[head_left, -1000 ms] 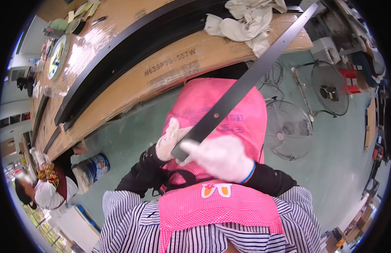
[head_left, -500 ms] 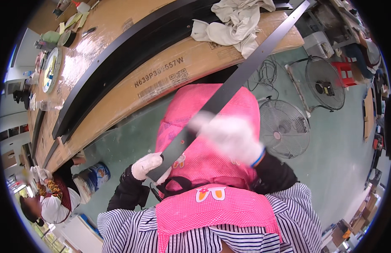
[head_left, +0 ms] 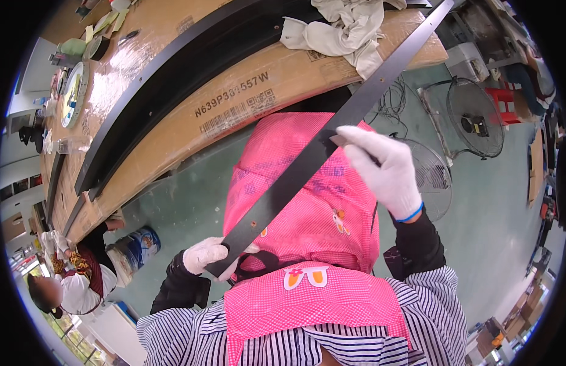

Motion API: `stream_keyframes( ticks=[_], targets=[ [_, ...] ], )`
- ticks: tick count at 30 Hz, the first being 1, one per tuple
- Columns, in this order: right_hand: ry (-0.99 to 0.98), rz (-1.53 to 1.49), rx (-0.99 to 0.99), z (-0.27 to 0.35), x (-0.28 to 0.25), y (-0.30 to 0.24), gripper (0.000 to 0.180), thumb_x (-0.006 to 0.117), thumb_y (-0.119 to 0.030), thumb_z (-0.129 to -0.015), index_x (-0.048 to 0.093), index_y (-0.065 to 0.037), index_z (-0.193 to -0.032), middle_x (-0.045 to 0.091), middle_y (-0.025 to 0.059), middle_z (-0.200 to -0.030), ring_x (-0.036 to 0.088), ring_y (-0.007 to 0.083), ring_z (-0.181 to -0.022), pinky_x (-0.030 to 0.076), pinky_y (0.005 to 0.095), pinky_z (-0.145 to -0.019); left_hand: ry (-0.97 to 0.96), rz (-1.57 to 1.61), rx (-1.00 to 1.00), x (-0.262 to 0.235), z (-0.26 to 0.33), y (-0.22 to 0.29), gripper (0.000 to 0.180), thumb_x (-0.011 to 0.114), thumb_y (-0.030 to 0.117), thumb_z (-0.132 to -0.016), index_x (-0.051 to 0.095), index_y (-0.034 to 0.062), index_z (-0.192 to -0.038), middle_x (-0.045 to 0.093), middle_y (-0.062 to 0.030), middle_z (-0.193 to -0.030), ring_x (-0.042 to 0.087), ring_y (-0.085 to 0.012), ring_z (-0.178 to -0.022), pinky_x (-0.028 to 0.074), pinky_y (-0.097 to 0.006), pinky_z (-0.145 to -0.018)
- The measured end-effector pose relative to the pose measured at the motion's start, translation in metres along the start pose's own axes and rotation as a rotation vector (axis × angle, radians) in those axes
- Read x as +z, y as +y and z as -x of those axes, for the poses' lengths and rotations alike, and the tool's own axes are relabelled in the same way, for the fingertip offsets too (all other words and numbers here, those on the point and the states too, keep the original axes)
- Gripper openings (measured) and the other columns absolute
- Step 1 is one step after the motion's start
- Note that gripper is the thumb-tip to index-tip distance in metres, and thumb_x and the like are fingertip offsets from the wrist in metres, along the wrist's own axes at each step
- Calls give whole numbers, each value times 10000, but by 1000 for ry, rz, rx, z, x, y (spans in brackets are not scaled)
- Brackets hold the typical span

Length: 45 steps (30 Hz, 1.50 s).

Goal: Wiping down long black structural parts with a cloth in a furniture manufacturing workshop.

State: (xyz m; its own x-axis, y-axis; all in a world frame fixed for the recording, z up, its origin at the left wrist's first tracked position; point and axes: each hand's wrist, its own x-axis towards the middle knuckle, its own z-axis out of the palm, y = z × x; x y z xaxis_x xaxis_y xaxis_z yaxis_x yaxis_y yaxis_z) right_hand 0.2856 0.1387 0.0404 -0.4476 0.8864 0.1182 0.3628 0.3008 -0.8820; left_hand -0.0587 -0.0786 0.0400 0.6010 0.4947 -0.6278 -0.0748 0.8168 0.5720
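A long flat black strip (head_left: 295, 183) with small holes runs slantwise from my lap to the far right, over the edge of a wrapped carton. My left hand (head_left: 205, 255), in a white glove, is closed around its near end. My right hand (head_left: 386, 168), also gloved in white with a blue cuff, pinches a small flat grey-brown piece (head_left: 339, 139) against the strip near its middle. What that piece is made of is too small to tell. Beneath the strip lies my pink apron (head_left: 283, 143).
The wrapped brown carton (head_left: 179, 137) bears curved black strips (head_left: 191, 61) and a crumpled white cloth (head_left: 350, 30). Two floor fans (head_left: 475, 119) and coiled cables (head_left: 389, 104) stand right. At left are a bucket (head_left: 142, 244) and another person (head_left: 81, 287) with gloved hands.
My right hand has moved up along the strip, away from me, and is no longer blurred. My left hand keeps its grip on the near end, shifted slightly left and down.
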Motion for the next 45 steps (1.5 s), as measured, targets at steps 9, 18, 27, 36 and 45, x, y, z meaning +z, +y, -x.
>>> stream_keyframes(
  ticks=[9, 18, 27, 36, 45],
  targets=[
    [-69, -96, 43, 0, 9, 10, 226, 717, -102, -936, 756, -49, -1152, 778, 138, -997, 772, 228, -884, 581, 294, -787, -1, 60, -25, 8, -2, 3, 775, 546, 524, -989, 508, -85, -1466, 605, -12, -675, 542, -121, -604, 406, -268, -583],
    [-76, -20, 87, 1, 5, 10, 226, 722, -112, -936, 759, -51, -1150, 783, 128, -997, 772, 222, -883, 583, 285, -785, 14, 152, 40, 14, -9, -8, 710, 594, 445, -959, 529, -72, -1442, 650, -103, -651, 581, -164, -526, 429, -294, -511],
    [-53, -50, 70, 3, 7, 8, 208, 734, -107, -927, 771, -55, -1125, 782, 127, -984, 771, 233, -867, 584, 289, -782, 40, 221, 3, 18, -7, -5, 698, 625, 436, -946, 542, -61, -1428, 648, -110, -650, 575, -164, -510, 421, -290, -491],
    [-62, -50, 76, 2, 4, 10, 212, 726, -92, -929, 767, -52, -1133, 784, 127, -993, 771, 225, -870, 584, 287, -781, -36, 175, 22, 14, -8, -7, 703, 550, 451, -1007, 513, -63, -1484, 624, -18, -703, 578, -132, -629, 440, -270, -635],
    [-81, 15, 34, 3, 3, 10, 221, 720, -94, -928, 767, -63, -1142, 780, 127, -977, 771, 228, -862, 587, 296, -754, 6, 197, 30, 13, -10, -17, 699, 602, 424, -950, 533, -67, -1442, 658, -105, -664, 593, -163, -547, 438, -284, -534]
  ],
)
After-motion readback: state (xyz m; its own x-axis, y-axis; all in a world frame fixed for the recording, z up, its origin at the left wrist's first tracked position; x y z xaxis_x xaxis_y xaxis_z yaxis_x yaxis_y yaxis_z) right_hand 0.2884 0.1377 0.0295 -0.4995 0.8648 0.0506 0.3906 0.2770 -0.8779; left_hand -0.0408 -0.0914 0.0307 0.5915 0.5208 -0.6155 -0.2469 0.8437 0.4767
